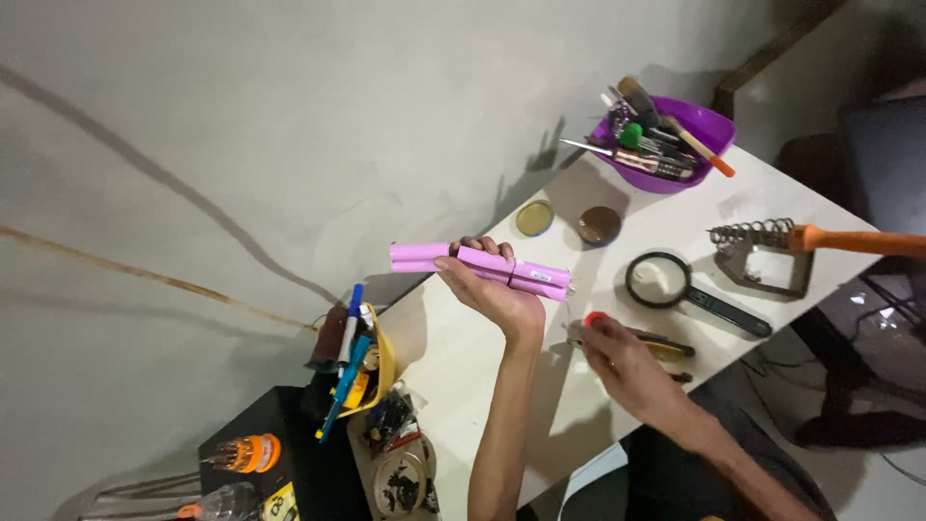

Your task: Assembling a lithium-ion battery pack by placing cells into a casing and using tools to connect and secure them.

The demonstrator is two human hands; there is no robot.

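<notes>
Two pink cylindrical cells (479,264), joined end to end, held up above the desk (463,357) in the left hand (492,289), fingers wrapped around the middle. Right hand (622,362) low at the desk edge, fingers closed on a red-tipped tool (595,319). Judgement: support the joint, keep cells level. Magnifying glass (666,283) lies further right.

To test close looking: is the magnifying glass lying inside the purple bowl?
No, the magnifying glass lies flat on the white table, apart from the purple bowl.
</notes>
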